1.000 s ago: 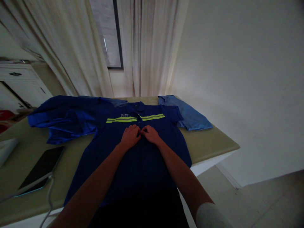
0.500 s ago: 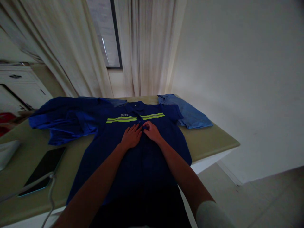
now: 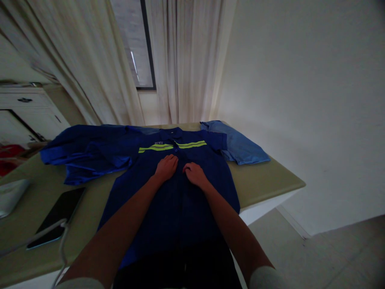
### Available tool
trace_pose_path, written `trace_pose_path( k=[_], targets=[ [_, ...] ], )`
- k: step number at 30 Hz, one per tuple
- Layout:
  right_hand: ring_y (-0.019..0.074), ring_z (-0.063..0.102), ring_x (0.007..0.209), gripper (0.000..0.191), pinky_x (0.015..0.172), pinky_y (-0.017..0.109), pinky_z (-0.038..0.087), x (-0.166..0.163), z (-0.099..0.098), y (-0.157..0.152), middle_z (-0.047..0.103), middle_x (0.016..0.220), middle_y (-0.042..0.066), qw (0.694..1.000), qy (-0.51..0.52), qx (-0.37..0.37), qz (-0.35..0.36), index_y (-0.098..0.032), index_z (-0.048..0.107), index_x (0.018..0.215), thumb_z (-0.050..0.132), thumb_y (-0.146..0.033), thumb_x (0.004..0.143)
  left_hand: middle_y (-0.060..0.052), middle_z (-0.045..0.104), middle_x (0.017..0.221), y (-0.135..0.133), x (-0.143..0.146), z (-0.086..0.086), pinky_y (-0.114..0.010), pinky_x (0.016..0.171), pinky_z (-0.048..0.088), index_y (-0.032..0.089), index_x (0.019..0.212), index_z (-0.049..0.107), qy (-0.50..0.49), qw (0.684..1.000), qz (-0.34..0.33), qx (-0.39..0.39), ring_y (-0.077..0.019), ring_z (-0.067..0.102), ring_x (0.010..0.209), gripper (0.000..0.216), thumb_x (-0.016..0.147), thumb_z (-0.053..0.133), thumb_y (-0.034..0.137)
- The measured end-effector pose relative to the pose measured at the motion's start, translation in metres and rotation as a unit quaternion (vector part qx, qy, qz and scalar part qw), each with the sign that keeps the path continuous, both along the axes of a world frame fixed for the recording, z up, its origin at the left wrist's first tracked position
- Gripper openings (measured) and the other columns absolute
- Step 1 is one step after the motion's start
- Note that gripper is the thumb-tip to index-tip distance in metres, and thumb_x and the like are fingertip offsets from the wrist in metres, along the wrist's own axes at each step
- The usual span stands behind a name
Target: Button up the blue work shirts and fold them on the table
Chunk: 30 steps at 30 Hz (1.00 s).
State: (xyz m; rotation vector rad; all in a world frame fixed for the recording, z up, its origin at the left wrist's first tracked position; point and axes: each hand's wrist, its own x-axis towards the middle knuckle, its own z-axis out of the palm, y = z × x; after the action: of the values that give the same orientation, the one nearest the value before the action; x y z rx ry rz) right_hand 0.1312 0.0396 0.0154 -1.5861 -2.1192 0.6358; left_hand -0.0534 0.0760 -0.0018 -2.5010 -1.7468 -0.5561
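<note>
A dark blue work shirt (image 3: 177,200) with two yellow-green reflective stripes across the chest lies face up on a beige table (image 3: 270,180), its hem hanging over the near edge. My left hand (image 3: 166,167) rests on the shirt front just below the stripes, fingers curled down onto the cloth at the button line. My right hand (image 3: 194,173) sits beside it, slightly lower, its fingers bent and pinching the fabric at the placket. The two hands nearly touch at the shirt's centre line.
A second blue garment (image 3: 87,152) is heaped at the back left. A lighter blue folded piece (image 3: 240,146) lies at the back right. A dark tablet (image 3: 57,216) with a cable lies at the left. Curtains, a window and a white wall stand behind.
Both hands have slid a little down the shirt front along the button line. My left hand's fingers, stretched out half a second ago, are curled again.
</note>
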Motion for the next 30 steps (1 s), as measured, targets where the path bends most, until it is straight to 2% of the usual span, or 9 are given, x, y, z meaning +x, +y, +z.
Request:
trace_pose_path(
  k=[5, 9, 12, 14, 16, 18, 20, 25, 30],
  targets=[
    [0.0185, 0.064, 0.099, 0.036, 0.089, 0.028, 0.044, 0.009, -0.004, 0.011, 0.069, 0.104, 0.005, 0.997, 0.072, 0.010, -0.019, -0.022, 0.077, 0.083, 0.045, -0.008, 0.091, -0.013, 0.064, 0.129, -0.023, -0.008, -0.007, -0.042, 0.104, 0.047, 0.017, 0.132, 0.057, -0.081, 0.996, -0.018, -0.012, -0.0267, 0.061, 0.118, 0.035, 0.099, 0.046, 0.018],
    [0.0172, 0.064, 0.096, 0.038, 0.089, 0.027, 0.044, 0.010, -0.004, 0.012, 0.069, 0.101, 0.005, 0.991, 0.113, 0.053, -0.052, -0.022, 0.077, 0.082, 0.043, -0.008, 0.092, -0.011, 0.064, 0.117, -0.040, -0.020, -0.005, -0.044, 0.100, 0.048, 0.018, 0.112, 0.067, -0.100, 0.995, -0.029, 0.004, -0.0283, 0.060, 0.111, 0.023, 0.096, 0.059, 0.033],
    [0.0171, 0.064, 0.097, 0.038, 0.088, 0.027, 0.044, 0.010, -0.004, 0.012, 0.071, 0.097, 0.004, 0.990, 0.120, 0.051, -0.048, -0.021, 0.075, 0.078, 0.043, -0.008, 0.093, -0.008, 0.065, 0.116, -0.045, -0.022, 0.001, -0.045, 0.099, 0.046, 0.023, 0.106, 0.073, -0.077, 0.990, -0.114, -0.023, -0.0271, 0.059, 0.108, 0.022, 0.094, 0.064, 0.039],
    [0.0180, 0.065, 0.096, 0.029, 0.087, 0.028, 0.044, 0.008, -0.005, 0.011, 0.072, 0.095, 0.004, 0.993, 0.101, 0.044, -0.037, -0.020, 0.074, 0.080, 0.050, -0.016, 0.095, -0.007, 0.066, 0.121, -0.046, -0.020, 0.005, -0.045, 0.100, 0.044, 0.025, 0.109, 0.073, -0.073, 0.982, -0.165, -0.051, -0.0271, 0.058, 0.112, 0.023, 0.093, 0.066, 0.040],
    [0.0188, 0.064, 0.093, 0.016, 0.084, 0.029, 0.044, 0.007, -0.006, 0.008, 0.072, 0.095, 0.005, 0.996, 0.074, 0.045, -0.022, -0.020, 0.073, 0.084, 0.063, -0.029, 0.094, -0.006, 0.067, 0.120, -0.046, -0.017, 0.007, -0.045, 0.099, 0.044, 0.025, 0.105, 0.073, -0.069, 0.978, -0.178, -0.078, -0.0271, 0.059, 0.112, 0.019, 0.091, 0.069, 0.037],
    [0.0187, 0.064, 0.090, 0.021, 0.082, 0.029, 0.044, 0.007, -0.007, 0.004, 0.071, 0.095, 0.005, 0.997, 0.049, 0.051, -0.005, -0.020, 0.072, 0.086, 0.070, -0.040, 0.091, -0.005, 0.069, 0.112, -0.046, -0.014, 0.007, -0.042, 0.094, 0.044, 0.023, 0.099, 0.071, -0.072, 0.977, -0.176, -0.100, -0.0253, 0.061, 0.106, 0.011, 0.091, 0.067, 0.030],
    [0.0177, 0.063, 0.087, 0.027, 0.079, 0.028, 0.043, 0.007, -0.006, 0.001, 0.071, 0.093, 0.005, 0.998, 0.035, 0.051, 0.010, -0.020, 0.072, 0.084, 0.069, -0.045, 0.093, -0.004, 0.068, 0.102, -0.046, -0.013, 0.007, -0.037, 0.087, 0.045, 0.022, 0.094, 0.069, -0.078, 0.976, -0.171, -0.111, -0.0231, 0.062, 0.097, 0.006, 0.091, 0.065, 0.025],
    [0.0168, 0.062, 0.084, 0.034, 0.073, 0.027, 0.041, 0.010, -0.005, 0.001, 0.070, 0.093, 0.005, 0.998, 0.014, 0.036, 0.054, -0.020, 0.073, 0.085, 0.077, -0.053, 0.086, -0.004, 0.067, 0.093, -0.047, -0.010, 0.004, -0.032, 0.077, 0.044, 0.020, 0.098, 0.067, -0.099, 0.978, -0.149, -0.112, -0.0203, 0.062, 0.088, 0.009, 0.091, 0.062, 0.020],
    [0.0174, 0.063, 0.086, 0.013, 0.075, 0.027, 0.042, 0.010, -0.007, 0.003, 0.071, 0.095, 0.005, 0.998, 0.004, 0.042, 0.057, -0.019, 0.076, 0.089, 0.075, -0.031, 0.086, -0.002, 0.071, 0.098, -0.046, -0.015, 0.005, -0.030, 0.077, 0.048, 0.023, 0.108, 0.071, -0.192, 0.949, -0.178, -0.174, -0.0175, 0.064, 0.086, 0.022, 0.087, 0.066, 0.029]
  ],
)
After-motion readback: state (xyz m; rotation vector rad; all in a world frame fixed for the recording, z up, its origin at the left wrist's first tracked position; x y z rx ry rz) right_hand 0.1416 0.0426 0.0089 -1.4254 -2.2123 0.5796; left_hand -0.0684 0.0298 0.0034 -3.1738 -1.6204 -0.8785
